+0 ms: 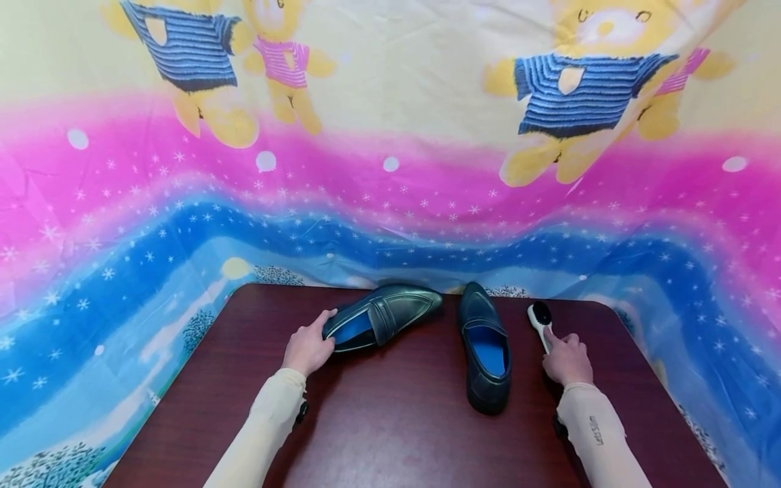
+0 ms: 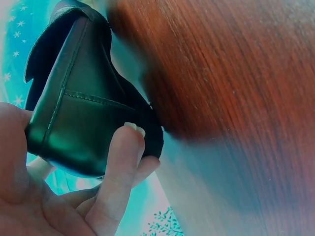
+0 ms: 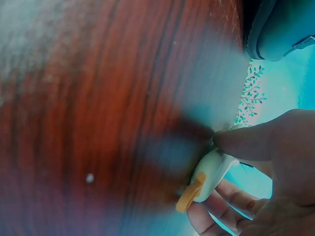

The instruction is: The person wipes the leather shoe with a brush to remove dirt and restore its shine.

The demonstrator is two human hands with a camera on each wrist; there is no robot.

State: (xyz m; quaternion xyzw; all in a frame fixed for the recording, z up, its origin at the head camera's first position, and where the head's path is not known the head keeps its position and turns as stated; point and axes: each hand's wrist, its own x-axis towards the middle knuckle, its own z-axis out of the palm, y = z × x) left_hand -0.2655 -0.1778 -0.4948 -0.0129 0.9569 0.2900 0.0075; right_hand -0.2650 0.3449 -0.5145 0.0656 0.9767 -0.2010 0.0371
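My left hand (image 1: pixel 309 344) grips a black leather loafer (image 1: pixel 399 313) with a blue insole by its heel, at the table's back edge. In the left wrist view, fingers and thumb wrap the stitched heel (image 2: pixel 83 115) from both sides, and the shoe looks tipped. A second black loafer (image 1: pixel 480 313) stands on the table to its right, toe toward the back. Beside that one, my right hand (image 1: pixel 569 360) holds a white-handled brush (image 1: pixel 539 314) with dark bristles facing up. The right wrist view shows thumb and fingers about the handle (image 3: pixel 212 169), with an orange loop (image 3: pixel 191 194) at its end.
Both shoes and the brush are on a dark red-brown wooden table (image 1: pixel 390 434) with rounded back corners. Behind it and along both sides hangs a cloth (image 1: pixel 390 190) printed with bears and snowflakes, close against the table's back edge.
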